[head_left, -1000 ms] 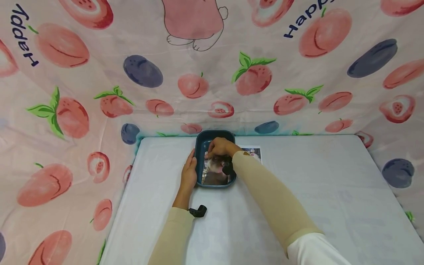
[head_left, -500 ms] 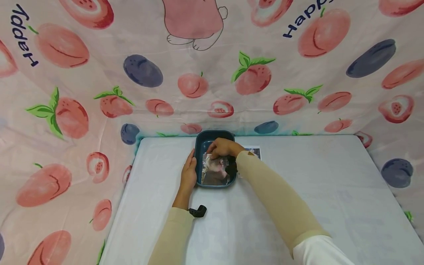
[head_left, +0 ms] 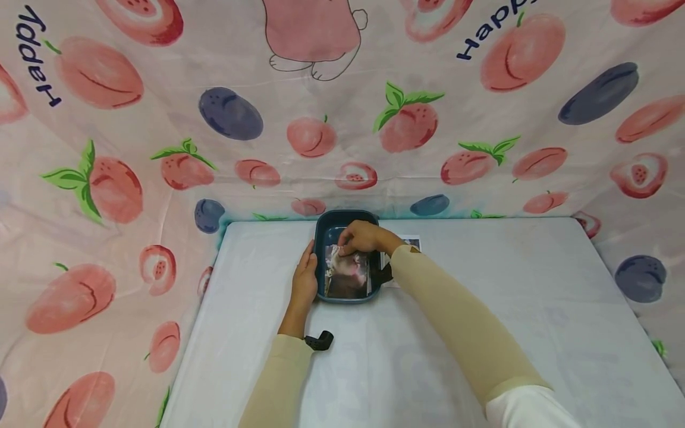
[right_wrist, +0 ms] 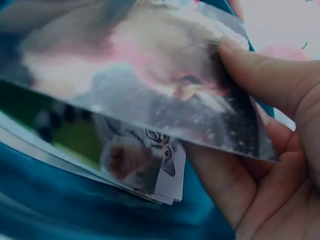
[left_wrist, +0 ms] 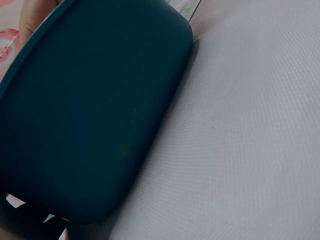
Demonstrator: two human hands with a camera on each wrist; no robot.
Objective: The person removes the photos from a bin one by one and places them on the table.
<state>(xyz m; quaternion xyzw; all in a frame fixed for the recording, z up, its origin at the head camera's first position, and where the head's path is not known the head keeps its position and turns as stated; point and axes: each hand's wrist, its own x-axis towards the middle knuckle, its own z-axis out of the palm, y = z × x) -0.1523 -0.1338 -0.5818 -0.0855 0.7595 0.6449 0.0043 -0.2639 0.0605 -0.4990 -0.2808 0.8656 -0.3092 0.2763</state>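
A dark teal tray [head_left: 333,233] stands against the back edge of the table, with a stack of photo prints [right_wrist: 135,155] inside it. My left hand [head_left: 305,282] lies along the tray's left wall with its fingers straight. My right hand [head_left: 363,236] reaches in over the right rim and pinches the top photo print [right_wrist: 125,65] between thumb and fingers. That print shows a blurred, pale pinkish animal. Its near edge is raised off the stack, where a print of a striped kitten-like animal shows. The left wrist view is mostly filled by the tray's outer wall [left_wrist: 95,105].
Another print [head_left: 414,241] lies on the white table right of the tray, partly covered by my right arm. A fruit-patterned cloth [head_left: 355,119] hangs close behind the table.
My right hand and forearm have shifted a little to the right, uncovering more of the top print. The tray and my left hand have stayed put.
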